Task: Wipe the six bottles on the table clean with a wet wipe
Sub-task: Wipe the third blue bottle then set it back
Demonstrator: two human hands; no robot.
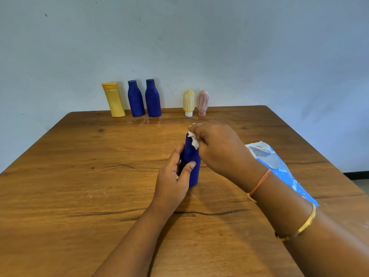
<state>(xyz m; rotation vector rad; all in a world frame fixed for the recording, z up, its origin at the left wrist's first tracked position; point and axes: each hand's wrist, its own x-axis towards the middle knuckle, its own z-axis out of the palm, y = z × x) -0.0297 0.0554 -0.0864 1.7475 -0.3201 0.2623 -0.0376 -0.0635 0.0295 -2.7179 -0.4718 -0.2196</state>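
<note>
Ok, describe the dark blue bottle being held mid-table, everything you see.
The dark blue bottle stands upright near the middle of the brown wooden table, its base apparently on the wood. It looks like matte plastic, a rounded body narrowing to a neck. The left hand grips its lower body, thumb across the front. The right hand presses a crumpled white wet wipe against its neck and top, hiding the cap.
</note>
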